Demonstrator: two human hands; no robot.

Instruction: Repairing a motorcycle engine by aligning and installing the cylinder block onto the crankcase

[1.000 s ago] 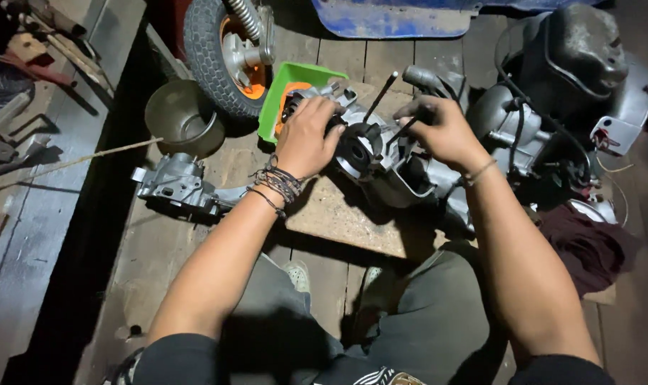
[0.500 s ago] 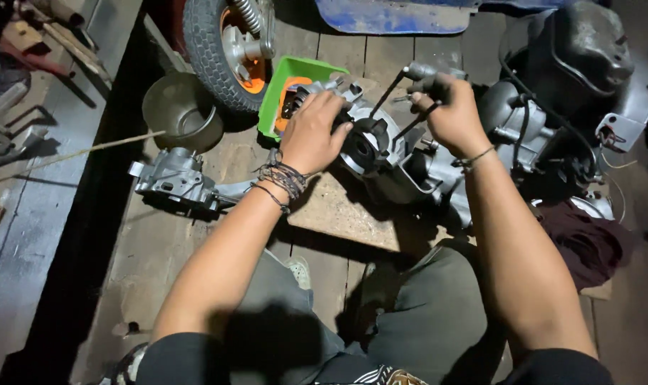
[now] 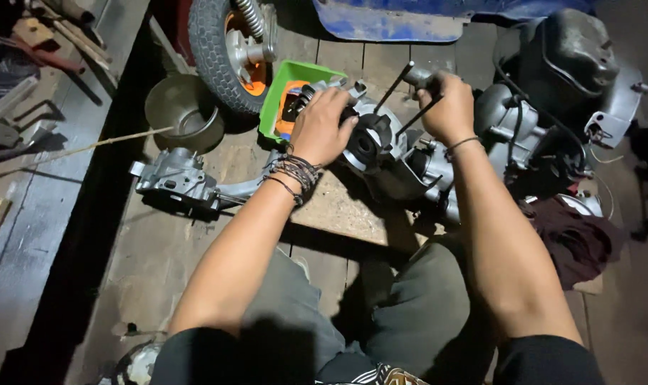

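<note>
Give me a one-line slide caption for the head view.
Left hand braces a grey engine casing while right hand grips a dark T-handle tool.

Under your hands you have a dull grey cast-metal engine case (image 3: 392, 153) on rough, worn wooden floor planks (image 3: 167, 257), beside a glossy green plastic tray (image 3: 285, 85), a matt black rubber tyre (image 3: 210, 50) and crumpled maroon cloth (image 3: 577, 242).

Beside the silver-grey engine casing (image 3: 381, 153) sit a bright green tray (image 3: 295, 78), an orange-hubbed black tyre (image 3: 228, 50) and a blue panel (image 3: 395, 18).
</note>
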